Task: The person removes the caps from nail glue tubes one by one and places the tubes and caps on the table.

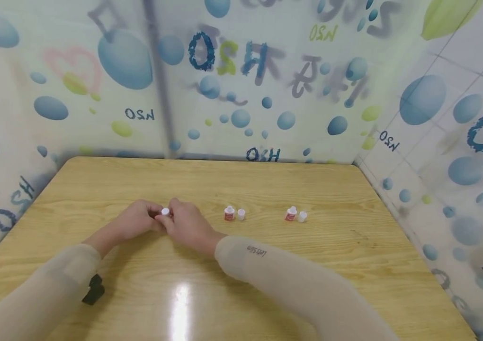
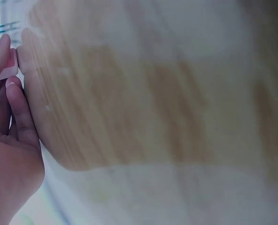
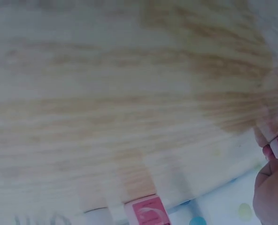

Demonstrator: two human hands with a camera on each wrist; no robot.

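Observation:
In the head view, my left hand (image 1: 139,220) and right hand (image 1: 190,225) meet over a small bottle (image 1: 165,211) at the table's left-centre. Its white top shows between them, while the fingers hide most of its body. The left wrist view shows my left thumb and fingers pinching the bottle (image 2: 10,68), which has a pink-red label. From the other side, the right thumb and fingers close around it near the top. Right of the hands stands an uncapped small bottle (image 1: 229,214) with a white cap (image 1: 241,214) beside it.
Farther right stand another uncapped bottle (image 1: 291,214) and its white cap (image 1: 302,217). A dark patch (image 1: 93,290) lies on the wooden table (image 1: 224,182) by the left sleeve. Walls covered with printed film (image 1: 241,118) border the table's back and sides.

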